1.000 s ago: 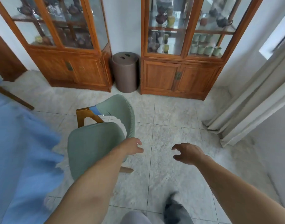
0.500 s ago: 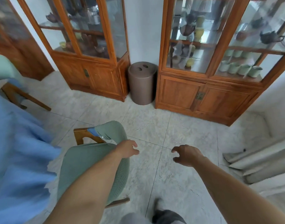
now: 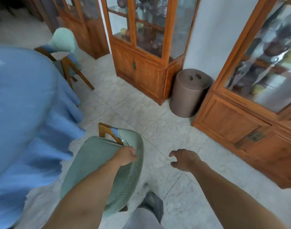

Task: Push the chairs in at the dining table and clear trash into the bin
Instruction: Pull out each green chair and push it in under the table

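A green-cushioned wooden chair (image 3: 98,164) stands just in front of me, beside the dining table under its blue cloth (image 3: 25,113). My left hand (image 3: 125,156) grips the top of the chair's curved backrest, fingers curled over its edge. My right hand (image 3: 184,159) hovers over the floor tiles to the right of the chair, fingers loosely curled and holding nothing. A brown cylindrical bin (image 3: 187,95) with a two-hole lid stands against the wall between two cabinets. No trash is visible.
A second green chair (image 3: 63,40) stands at the table's far side, upper left. Glass-fronted wooden cabinets (image 3: 141,63) (image 3: 240,121) line the wall on both sides of the bin. Pale tiled floor (image 3: 158,129) lies between chair and bin. My leg (image 3: 151,207) is below.
The view has swung left, showing more of the table and the second chair. My left hand has closed onto the chair's backrest; my right hand has stayed hovering beside it.
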### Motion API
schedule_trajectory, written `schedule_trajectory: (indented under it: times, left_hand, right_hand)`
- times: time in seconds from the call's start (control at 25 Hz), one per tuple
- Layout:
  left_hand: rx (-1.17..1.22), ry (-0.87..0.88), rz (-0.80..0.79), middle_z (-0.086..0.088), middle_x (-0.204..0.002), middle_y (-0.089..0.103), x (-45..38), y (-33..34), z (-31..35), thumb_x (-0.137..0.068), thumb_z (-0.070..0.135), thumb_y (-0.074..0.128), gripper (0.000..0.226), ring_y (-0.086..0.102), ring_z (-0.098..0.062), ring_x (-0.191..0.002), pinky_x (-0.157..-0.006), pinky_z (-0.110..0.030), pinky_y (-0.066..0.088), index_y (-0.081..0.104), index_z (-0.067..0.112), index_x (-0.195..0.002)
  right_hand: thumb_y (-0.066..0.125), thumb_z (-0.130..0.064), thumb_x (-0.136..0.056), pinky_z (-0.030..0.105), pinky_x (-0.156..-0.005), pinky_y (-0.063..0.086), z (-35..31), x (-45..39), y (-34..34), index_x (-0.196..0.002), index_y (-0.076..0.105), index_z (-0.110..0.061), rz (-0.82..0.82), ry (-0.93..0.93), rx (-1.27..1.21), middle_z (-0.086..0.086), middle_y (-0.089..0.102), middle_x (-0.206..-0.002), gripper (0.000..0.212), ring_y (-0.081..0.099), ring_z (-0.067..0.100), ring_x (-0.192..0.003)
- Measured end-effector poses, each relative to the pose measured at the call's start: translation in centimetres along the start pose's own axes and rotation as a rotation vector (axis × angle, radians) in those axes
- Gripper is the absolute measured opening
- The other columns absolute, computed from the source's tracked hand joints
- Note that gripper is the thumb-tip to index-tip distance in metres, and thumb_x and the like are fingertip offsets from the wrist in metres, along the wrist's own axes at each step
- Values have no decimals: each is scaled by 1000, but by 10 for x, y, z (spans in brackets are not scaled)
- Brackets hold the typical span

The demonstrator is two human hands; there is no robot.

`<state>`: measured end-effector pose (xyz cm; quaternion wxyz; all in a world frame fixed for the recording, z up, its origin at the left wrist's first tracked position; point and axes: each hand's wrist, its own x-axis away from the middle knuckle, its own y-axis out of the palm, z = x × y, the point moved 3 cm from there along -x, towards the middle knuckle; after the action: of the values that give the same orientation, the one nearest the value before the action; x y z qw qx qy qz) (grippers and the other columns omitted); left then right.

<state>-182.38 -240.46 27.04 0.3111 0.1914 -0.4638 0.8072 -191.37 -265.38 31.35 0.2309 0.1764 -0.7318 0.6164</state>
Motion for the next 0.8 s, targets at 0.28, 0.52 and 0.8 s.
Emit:
schedule_trajectory:
  times: [0.28, 0.52, 0.8]
  left_hand:
    - [21, -144, -70, 0, -141, 54, -27, -18, -20, -92, 41, 64, 53, 50, -21, -129, -106, -34, 41, 53, 19, -139]
    - [184, -340, -18, 4, -146, 50, -12, -8, -63, -82, 59, 63, 63, 46, -21, -133, -110, -47, 37, 52, 32, -137]
    - [472, -575, 153, 4, -144, 53, 52, 42, -78, -85, 53, 67, 62, 49, -18, -132, -111, -38, 35, 53, 28, -140]
  right_hand:
    - [52, -40, -95, 35, -100, 44, -36, -97, -62, -143, 44, -33, -32, -243, 189, -2, 53, -138, 49, 53, 20, -126]
    - [56, -39, -92, 35, -94, 45, -90, -146, -80, -140, 47, -33, -133, -484, 428, 2, 55, -129, 49, 54, 22, -120]
    - [64, -32, -84, 34, -93, 46, -168, -159, -68, -138, 47, -36, -238, -838, 710, 0, 54, -135, 57, 54, 22, -120]
